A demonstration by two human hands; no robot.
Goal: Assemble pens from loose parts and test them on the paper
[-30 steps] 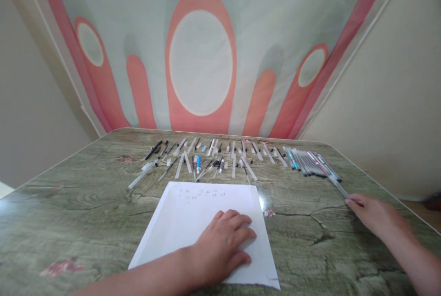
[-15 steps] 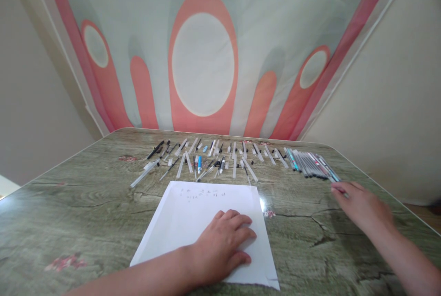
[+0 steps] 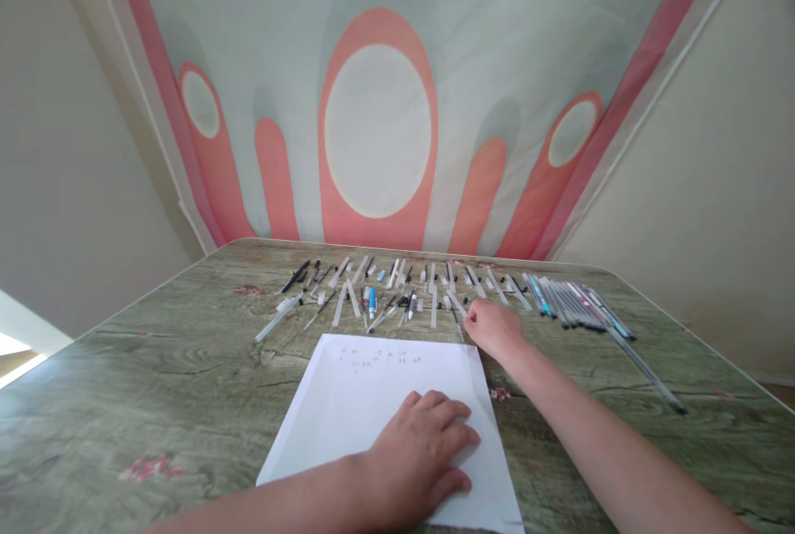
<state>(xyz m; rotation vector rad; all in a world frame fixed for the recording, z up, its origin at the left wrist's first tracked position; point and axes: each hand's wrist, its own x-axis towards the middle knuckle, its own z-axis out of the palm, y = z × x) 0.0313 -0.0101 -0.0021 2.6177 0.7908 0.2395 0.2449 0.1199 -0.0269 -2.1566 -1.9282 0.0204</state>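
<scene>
My left hand [image 3: 430,453] lies palm down on a sheet of white paper [image 3: 348,426], fingers spread. Several small handwritten marks are near the paper's far edge. My right hand [image 3: 495,329] reaches beyond the paper's far right corner, its fingertips pinched at the near end of a translucent pen barrel [image 3: 456,303]. Part of that barrel is hidden by the fingers. Thin refills and small caps lie close by. Farther right, a clear pen with a black end [image 3: 652,381] lies slantwise, apart from my hands.
Loose pen parts, including barrels [image 3: 279,319], refills and a blue pen piece [image 3: 373,302], spread in rough rows across the wood-patterned table [image 3: 186,385]. A row of pens [image 3: 571,305] lies side by side at the right. A patterned backdrop [image 3: 378,128] stands behind the table.
My right hand has let go of a pen at the right and moved left to the loose barrels. That pen now lies on the table. My left hand stays on the paper; the view has shifted slightly.
</scene>
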